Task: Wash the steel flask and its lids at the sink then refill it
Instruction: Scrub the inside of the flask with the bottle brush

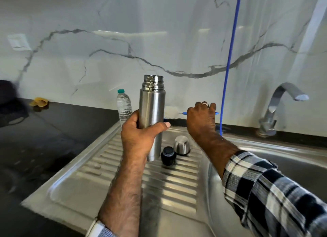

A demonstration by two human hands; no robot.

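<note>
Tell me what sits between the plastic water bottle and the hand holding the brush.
In the head view, the open steel flask, gripped upright by the left hand, stands between the bottle and the right hand; the brush's white bristles fill the remaining gap.

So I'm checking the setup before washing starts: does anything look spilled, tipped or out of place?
Nothing stands out. The flask is upright and open in the left hand; the black stopper and steel cap sit on the drainboard.

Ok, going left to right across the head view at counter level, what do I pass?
Yellow cloth → plastic water bottle → steel flask held upright in the left hand → right hand gripping the blue-handled bottle brush → blue hose → tap.
</note>
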